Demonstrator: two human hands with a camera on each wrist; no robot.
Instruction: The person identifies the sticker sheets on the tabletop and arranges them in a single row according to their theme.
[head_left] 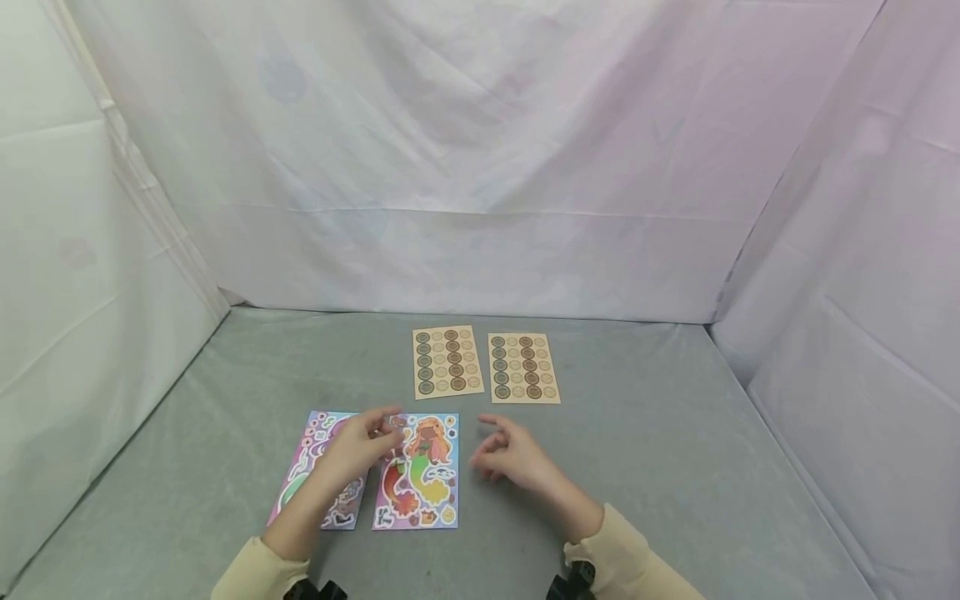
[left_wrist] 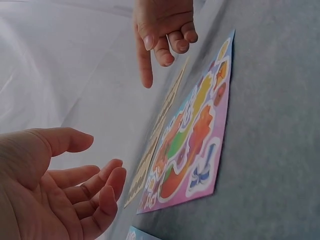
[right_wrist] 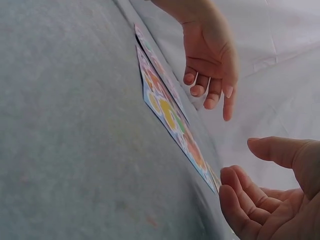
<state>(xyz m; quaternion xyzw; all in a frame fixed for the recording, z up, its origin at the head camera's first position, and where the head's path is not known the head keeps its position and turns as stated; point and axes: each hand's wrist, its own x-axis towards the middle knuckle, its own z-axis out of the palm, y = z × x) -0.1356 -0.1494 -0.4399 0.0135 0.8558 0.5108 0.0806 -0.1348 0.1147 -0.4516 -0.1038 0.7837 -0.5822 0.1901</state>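
Two colourful sticker sheets lie side by side on the grey table. The right one, a mermaid sticker sheet (head_left: 420, 475), shows a figure with a green and yellow tail. My left hand (head_left: 362, 446) is above the two sheets and hides part of the left sticker sheet (head_left: 300, 467). Its fingers are loosely bent, with nothing between them in the left wrist view. My right hand (head_left: 513, 454) hovers just right of the mermaid sheet. In the right wrist view its thumb and fingers stand apart, holding nothing.
Farther back lie two beige sheets of round stickers, a left beige sheet (head_left: 447, 362) and a right beige sheet (head_left: 523, 368). White cloth (head_left: 480, 167) hangs behind and at both sides of the grey table (head_left: 637, 433).
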